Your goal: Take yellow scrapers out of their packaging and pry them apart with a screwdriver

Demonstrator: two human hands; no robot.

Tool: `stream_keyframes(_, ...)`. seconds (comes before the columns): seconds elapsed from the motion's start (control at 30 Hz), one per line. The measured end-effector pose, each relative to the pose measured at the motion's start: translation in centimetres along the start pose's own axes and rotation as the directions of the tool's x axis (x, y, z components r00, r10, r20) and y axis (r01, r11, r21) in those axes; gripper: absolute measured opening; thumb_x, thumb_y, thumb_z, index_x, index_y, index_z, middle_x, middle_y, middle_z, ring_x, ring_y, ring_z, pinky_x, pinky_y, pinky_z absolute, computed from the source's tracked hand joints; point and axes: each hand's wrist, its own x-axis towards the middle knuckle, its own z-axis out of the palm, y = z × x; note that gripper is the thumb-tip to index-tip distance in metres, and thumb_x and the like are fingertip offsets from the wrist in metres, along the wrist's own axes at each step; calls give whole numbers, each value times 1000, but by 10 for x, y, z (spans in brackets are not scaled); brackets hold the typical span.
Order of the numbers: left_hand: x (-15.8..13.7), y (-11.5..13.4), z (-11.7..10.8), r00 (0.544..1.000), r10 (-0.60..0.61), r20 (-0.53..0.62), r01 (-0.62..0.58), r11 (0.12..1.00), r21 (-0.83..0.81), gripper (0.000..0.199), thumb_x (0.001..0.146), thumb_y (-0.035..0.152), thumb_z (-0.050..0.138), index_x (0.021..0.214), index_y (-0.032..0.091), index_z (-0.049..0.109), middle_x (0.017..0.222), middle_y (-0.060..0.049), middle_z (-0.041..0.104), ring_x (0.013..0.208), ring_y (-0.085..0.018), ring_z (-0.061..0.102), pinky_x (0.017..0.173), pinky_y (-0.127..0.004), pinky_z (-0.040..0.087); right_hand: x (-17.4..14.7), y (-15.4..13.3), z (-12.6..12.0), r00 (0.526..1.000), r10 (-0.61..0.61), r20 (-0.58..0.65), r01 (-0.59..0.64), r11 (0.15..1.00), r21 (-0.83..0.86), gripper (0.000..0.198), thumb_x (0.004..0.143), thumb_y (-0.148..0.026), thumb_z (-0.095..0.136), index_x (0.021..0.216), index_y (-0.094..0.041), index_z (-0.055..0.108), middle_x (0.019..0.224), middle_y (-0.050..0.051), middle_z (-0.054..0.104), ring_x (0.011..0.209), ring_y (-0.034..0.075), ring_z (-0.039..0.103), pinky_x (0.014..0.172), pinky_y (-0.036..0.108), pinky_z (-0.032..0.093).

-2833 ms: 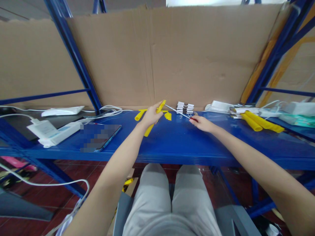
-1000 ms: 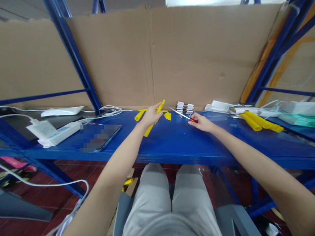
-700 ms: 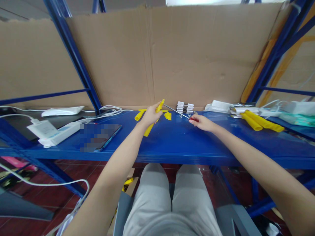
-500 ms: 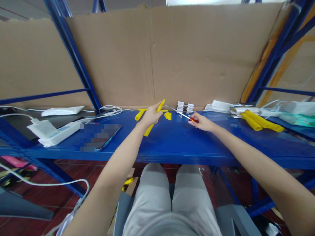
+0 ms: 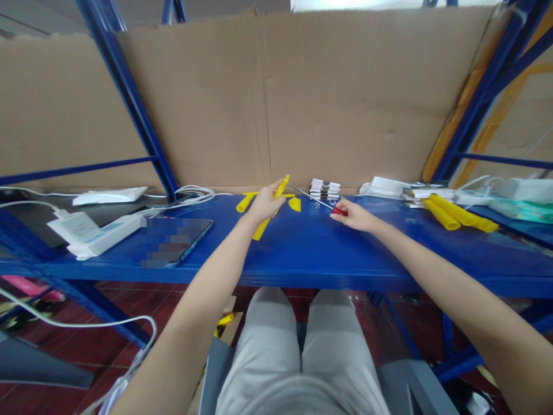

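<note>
My left hand [image 5: 265, 203] is closed around a yellow part [image 5: 282, 187] whose upper end sticks out past the thumb. A screwdriver [image 5: 315, 199] with a red handle is gripped by the fingers of my right hand [image 5: 352, 215]. Its long metal shaft points left, and the tip is close to the upper end of the yellow part; whether they touch I cannot tell. Under and beside my left hand lie a yellow tube [image 5: 243, 203], a longer yellow piece [image 5: 260, 230] and a crumpled yellow piece [image 5: 295, 204]. Tiny screws [image 5: 320, 203] lie behind the screwdriver shaft.
Small white-and-black boxes [image 5: 325, 189] are stacked against the cardboard wall [image 5: 345, 98]. More yellow tubes [image 5: 458, 212] lie right on the blue shelf [image 5: 324, 248]. A tablet [image 5: 190, 242], white power strip [image 5: 108, 230] and coiled white cable [image 5: 196, 195] are at left.
The screwdriver's red handle has turned slightly in my right fingers. My left hand and the yellow part have stayed in place.
</note>
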Motion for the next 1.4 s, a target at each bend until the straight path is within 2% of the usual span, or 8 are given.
stream_keyframes(0.13,-1,2,-1,1000,-17,-13,17,1000,13,54,80,12,50,134,13,51,53,3,57,38,-10,49,42,-20,40,1,-5,-3,997,9,78,-4,998,-62,38,83,-58,44,71,-22,46,63,1,53,61,16,50,58,30,39)
stream_keyframes(0.23,-1,2,-2,1000,-16,-10,16,1000,7,53,81,12,50,134,12,51,53,3,56,38,-10,50,41,-19,39,-2,-9,-4,999,-10,52,15,995,-99,39,83,-59,44,68,-22,44,59,0,50,57,15,47,56,29,38)
stream_keyframes(0.43,0,-1,-1,1000,-21,20,22,1000,0,54,82,13,50,135,12,49,54,3,57,37,-10,49,41,-20,40,-4,-8,0,997,46,66,-50,997,59,40,77,-61,54,77,-23,42,61,-2,52,50,13,48,50,27,38)
stream_keyframes(0.57,0,-1,0,1000,-13,10,14,1000,-17,53,82,14,50,135,12,50,55,2,58,37,-10,49,41,-20,40,-2,-9,-2,997,35,70,-35,999,-3,38,80,-60,52,76,-22,46,65,1,55,58,14,50,54,27,40)
stream_keyframes(0.73,0,0,-1,1000,-15,0,15,1000,0,51,82,15,50,133,11,52,53,2,57,37,-11,50,42,-21,41,0,-12,-7,977,115,182,-122,992,29,39,88,-56,41,78,-21,51,63,1,53,57,14,51,54,26,42)
stream_keyframes(1.0,1,-1,-1,1000,-9,-2,9,1000,3,51,80,13,50,131,12,54,52,2,57,37,-11,50,41,-21,40,-2,-9,-5,986,73,148,-87,992,94,38,79,-58,57,80,-22,44,64,-2,53,53,13,50,51,26,41)
stream_keyframes(1.27,-1,1,-2,999,0,-38,0,1000,-3,50,77,11,50,127,12,57,55,2,59,39,-10,50,40,-19,39,-1,-14,-5,978,89,187,-92,996,9,35,89,-53,41,78,-21,49,62,-1,51,57,14,49,56,27,41)
stream_keyframes(1.4,-1,0,-3,999,19,-47,-19,1000,-4,49,77,12,50,126,10,57,57,1,60,40,-10,51,40,-19,39,0,-12,-2,988,60,142,-59,998,-8,32,88,-50,43,75,-21,47,64,0,51,58,14,51,56,26,42)
